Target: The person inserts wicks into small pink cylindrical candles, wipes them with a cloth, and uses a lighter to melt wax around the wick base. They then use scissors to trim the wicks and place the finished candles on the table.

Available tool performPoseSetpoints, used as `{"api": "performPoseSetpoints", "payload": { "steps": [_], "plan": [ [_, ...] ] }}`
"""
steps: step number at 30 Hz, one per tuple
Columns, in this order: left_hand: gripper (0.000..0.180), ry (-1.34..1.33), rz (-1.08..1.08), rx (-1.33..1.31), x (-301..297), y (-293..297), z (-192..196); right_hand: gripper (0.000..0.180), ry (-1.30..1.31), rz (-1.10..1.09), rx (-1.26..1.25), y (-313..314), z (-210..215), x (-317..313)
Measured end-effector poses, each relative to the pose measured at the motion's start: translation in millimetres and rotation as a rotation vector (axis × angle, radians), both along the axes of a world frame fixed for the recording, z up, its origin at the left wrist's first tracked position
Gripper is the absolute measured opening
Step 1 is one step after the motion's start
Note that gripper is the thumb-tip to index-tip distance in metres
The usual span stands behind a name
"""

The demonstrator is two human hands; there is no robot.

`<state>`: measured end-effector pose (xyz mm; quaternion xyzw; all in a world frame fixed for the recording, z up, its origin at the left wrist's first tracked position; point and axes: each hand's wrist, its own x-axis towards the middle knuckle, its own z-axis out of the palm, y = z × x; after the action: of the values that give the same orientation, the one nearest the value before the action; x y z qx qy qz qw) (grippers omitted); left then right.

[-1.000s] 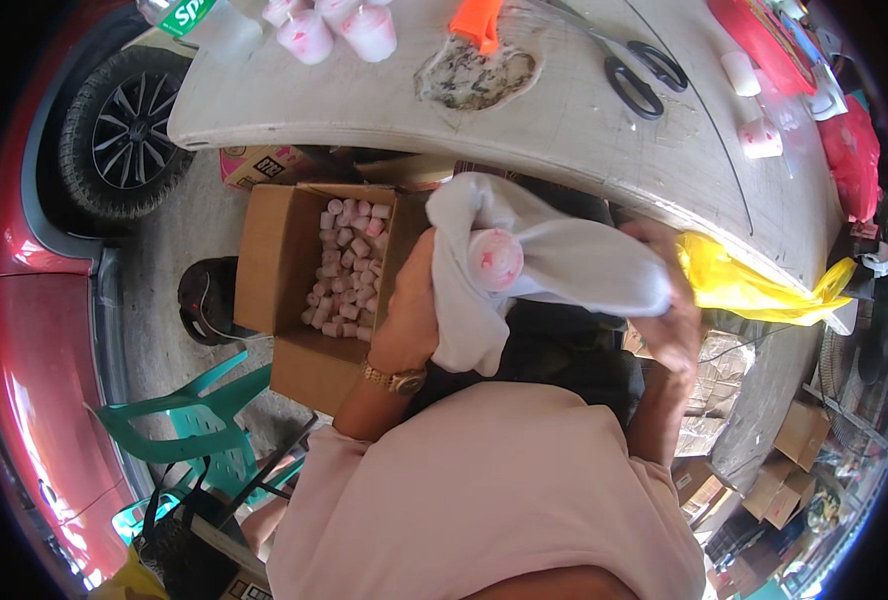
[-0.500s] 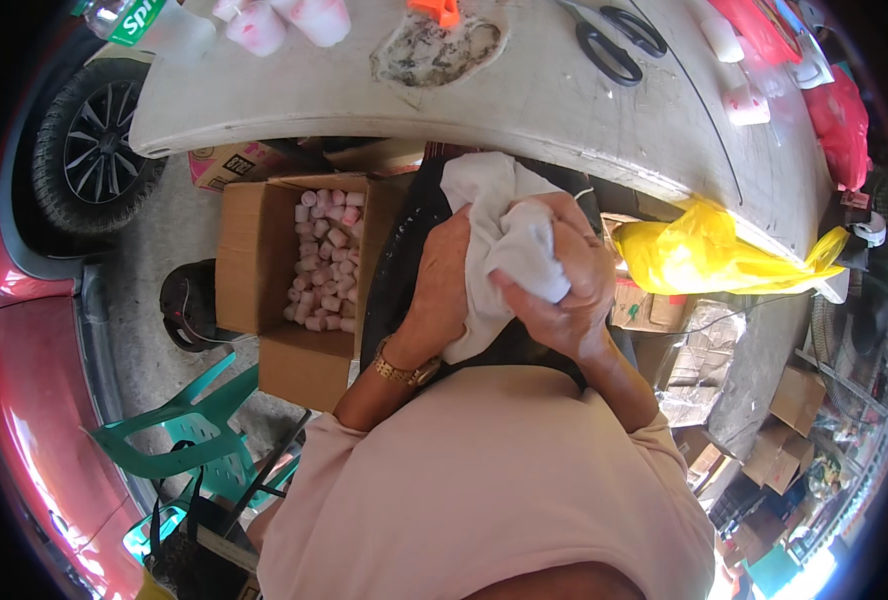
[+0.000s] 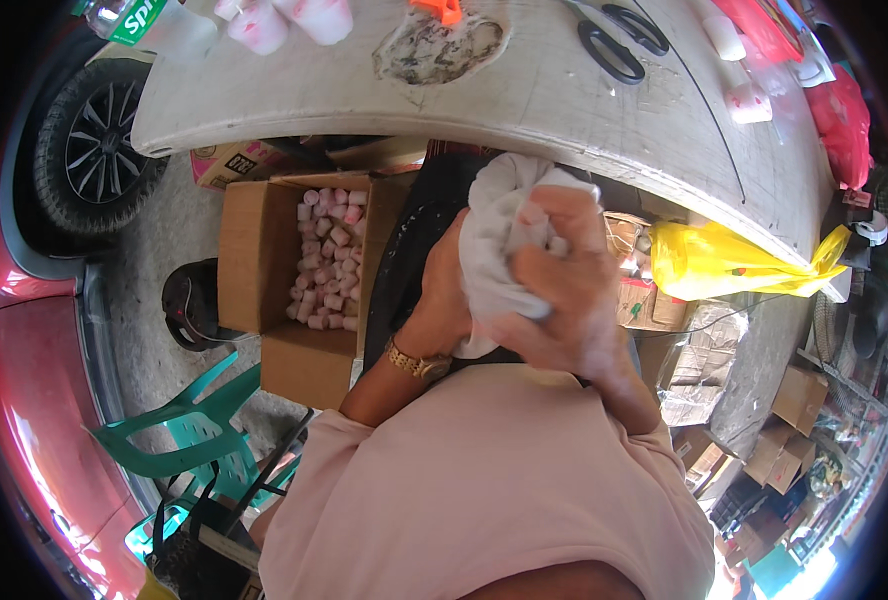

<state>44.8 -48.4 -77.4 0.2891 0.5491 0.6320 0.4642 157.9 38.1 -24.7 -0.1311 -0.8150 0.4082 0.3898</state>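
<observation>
Left hand [image 3: 447,295]: fingers hidden, can't tell | right hand [image 3: 569,285]: clutching cloth [image 3: 489,255] | green label [image 3: 140,20]: lettered

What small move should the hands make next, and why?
Perhaps ease the right hand back to open the white cloth: it is bunched between that hand and the left hand, and its folds leave unclear what, if anything, is inside.

Cloth [image 3: 494,262]: soft matt fabric, all creases!
Watch [image 3: 418,366]: gleaming gold-toned metal
Carton [image 3: 309,372]: plain matt cardboard
Yellow bag [image 3: 709,265]: thin plastic, crinkled and shiny
Tabletop [image 3: 294,105]: pale, smooth, scuffed
Chair [image 3: 164,462]: smooth green plastic
Car [image 3: 44,385]: oh, glossy red paint!
</observation>
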Motion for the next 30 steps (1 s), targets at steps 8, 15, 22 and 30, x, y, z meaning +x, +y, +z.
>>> {"api": "performPoseSetpoints", "payload": {
  "steps": [8, 15, 22, 30],
  "plan": [
    [0.034, -0.713, -0.065, 0.126, -5.6, -1.9, -4.9, 0.026, -0.023, -0.076, 0.013, -1.6, -9.0, -0.7],
    [0.033, -0.221, -0.077, -0.148, -1.7, -6.0, -7.0, 0.020, -0.067, -0.257, 0.023, 11.2, -25.5, 2.4],
    [0.030, -0.203, -0.191, -0.033, -9.4, 1.6, -36.0, 0.033, -0.272, -0.394, 0.120, 26.9, -9.8, 30.0],
    [0.023, 0.491, -0.409, -0.059, -5.3, 5.2, -54.0, 0.046, -0.383, -0.118, 0.099, 0.8, -12.6, 28.1]
  ]
}}
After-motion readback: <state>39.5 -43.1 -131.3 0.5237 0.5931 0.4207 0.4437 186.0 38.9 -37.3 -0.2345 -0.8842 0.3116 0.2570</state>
